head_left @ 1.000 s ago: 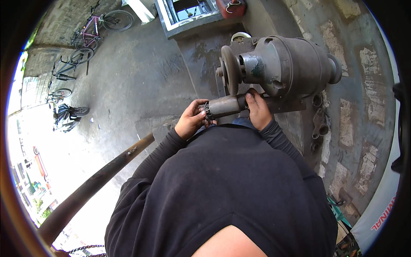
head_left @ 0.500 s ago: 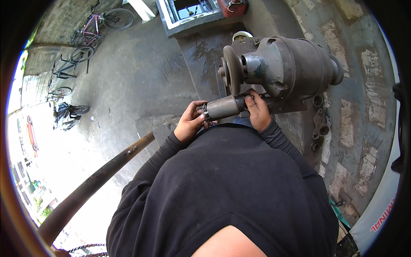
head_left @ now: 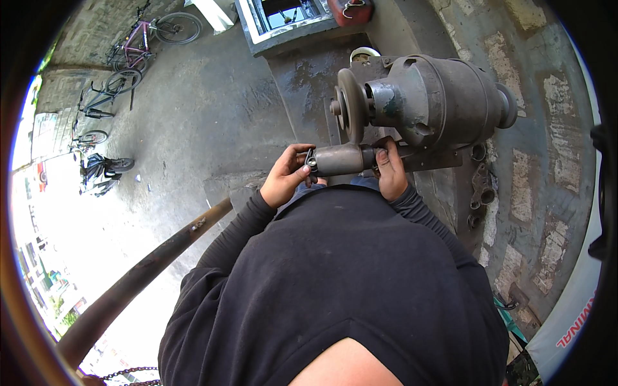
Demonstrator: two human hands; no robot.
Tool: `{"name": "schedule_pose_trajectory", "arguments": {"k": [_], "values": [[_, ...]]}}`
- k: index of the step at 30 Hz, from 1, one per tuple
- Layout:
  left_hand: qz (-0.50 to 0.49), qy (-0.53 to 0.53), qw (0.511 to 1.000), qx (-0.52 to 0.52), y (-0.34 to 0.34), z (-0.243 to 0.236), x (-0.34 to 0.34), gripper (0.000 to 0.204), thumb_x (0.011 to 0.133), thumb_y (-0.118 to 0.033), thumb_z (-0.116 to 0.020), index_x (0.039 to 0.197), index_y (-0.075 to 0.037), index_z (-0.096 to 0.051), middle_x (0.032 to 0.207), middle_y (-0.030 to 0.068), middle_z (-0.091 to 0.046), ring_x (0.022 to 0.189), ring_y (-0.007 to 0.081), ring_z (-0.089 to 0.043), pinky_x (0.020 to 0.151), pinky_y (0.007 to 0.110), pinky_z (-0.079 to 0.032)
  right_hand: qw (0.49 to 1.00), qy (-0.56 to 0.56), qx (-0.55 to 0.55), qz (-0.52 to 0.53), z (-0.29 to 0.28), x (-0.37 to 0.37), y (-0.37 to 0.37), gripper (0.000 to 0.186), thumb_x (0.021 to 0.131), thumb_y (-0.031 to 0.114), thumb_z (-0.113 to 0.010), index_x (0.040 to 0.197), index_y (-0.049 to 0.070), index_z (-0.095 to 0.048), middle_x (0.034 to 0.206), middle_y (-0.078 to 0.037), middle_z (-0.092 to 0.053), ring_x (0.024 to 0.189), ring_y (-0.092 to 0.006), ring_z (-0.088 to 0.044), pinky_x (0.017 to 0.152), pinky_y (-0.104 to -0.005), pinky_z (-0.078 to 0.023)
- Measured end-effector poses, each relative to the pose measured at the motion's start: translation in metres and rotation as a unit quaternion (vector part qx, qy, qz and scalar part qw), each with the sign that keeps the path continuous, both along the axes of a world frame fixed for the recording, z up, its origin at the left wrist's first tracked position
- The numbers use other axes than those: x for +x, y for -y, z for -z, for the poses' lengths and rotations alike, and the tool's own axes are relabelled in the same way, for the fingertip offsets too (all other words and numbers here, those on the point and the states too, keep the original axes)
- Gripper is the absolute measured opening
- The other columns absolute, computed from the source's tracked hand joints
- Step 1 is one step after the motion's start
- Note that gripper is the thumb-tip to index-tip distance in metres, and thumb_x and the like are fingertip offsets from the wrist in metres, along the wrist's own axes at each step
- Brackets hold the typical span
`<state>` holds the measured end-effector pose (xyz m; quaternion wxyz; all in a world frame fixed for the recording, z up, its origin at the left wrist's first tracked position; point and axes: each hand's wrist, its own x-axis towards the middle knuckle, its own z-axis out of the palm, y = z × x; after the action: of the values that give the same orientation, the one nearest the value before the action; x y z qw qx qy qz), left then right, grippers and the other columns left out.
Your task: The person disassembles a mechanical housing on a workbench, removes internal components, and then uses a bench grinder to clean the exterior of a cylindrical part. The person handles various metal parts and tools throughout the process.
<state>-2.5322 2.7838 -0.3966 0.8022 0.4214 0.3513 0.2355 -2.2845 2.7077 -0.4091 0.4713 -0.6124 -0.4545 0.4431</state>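
Note:
Both my hands hold a dark grey metal cylinder in front of my body, lying nearly level. My left hand grips its left end, fingers and thumb around a darker end piece with a small opening. At the other end, my right hand is closed on a narrower black section, the thumb on top. Just beyond the cylinder stands a bench grinder with a big grey motor body. Its grinding wheel sits on the left side, close above the cylinder; whether they touch, I cannot tell.
A rusty pipe slants in from the lower left. Several ring-shaped metal parts lie right of the grinder. A red container sits at the top beside a framed opening. Bicycles stand at the far left.
The cylinder has turned from a slant, right end higher, to nearly level. My right hand has dropped slightly with it; both hands keep their hold.

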Motion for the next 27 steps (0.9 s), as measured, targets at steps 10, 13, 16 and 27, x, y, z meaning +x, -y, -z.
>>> {"name": "schedule_pose_trajectory", "arguments": {"k": [10,13,16,27], "values": [[-0.067,-0.02,0.985,-0.159,-0.007,0.011,0.007,0.034,0.099,-0.014,-0.046,0.128,0.002,-0.043,0.089,0.0097,-0.057,0.07,0.0147,-0.057,0.062,0.027,-0.047,0.997,0.049,-0.046,0.038,0.006,-0.007,-0.011,0.038,0.101,0.037,-0.042,0.102,0.0,-0.049,0.081,-0.013,-0.052,0.074,-0.0229,-0.048,0.074,-0.0322,-0.042],[-0.059,-0.018,0.988,-0.143,-0.005,0.008,0.008,0.033,0.099,-0.014,-0.047,0.128,0.002,-0.044,0.092,0.0096,-0.057,0.071,0.0141,-0.056,0.063,0.027,-0.048,0.997,0.034,-0.047,0.045,0.006,-0.006,-0.008,0.037,0.101,0.036,-0.043,0.1,0.0,-0.05,0.083,-0.014,-0.054,0.075,-0.0241,-0.051,0.074,-0.032,-0.043],[-0.03,-0.002,0.991,-0.128,-0.004,0.003,0.016,0.034,0.098,-0.012,-0.048,0.128,0.002,-0.044,0.095,0.0089,-0.058,0.072,0.0127,-0.056,0.064,0.025,-0.048,0.994,0.027,-0.023,0.101,0.01,-0.002,-0.002,0.033,0.101,0.033,-0.044,0.101,0.001,-0.052,0.082,-0.014,-0.055,0.074,-0.0248,-0.052,0.073,-0.0324,-0.044],[0.035,-0.001,0.999,-0.003,-0.004,-0.008,0.021,0.037,0.096,-0.006,-0.049,0.132,0.0,-0.039,0.113,0.011,-0.058,0.085,0.0112,-0.057,0.071,0.025,-0.05,0.988,0.028,0.029,0.148,0.006,-0.001,0.014,0.032,0.101,0.027,-0.043,0.114,-0.002,-0.051,0.084,-0.012,-0.055,0.077,-0.0184,-0.051,0.074,-0.0302,-0.043]]}}
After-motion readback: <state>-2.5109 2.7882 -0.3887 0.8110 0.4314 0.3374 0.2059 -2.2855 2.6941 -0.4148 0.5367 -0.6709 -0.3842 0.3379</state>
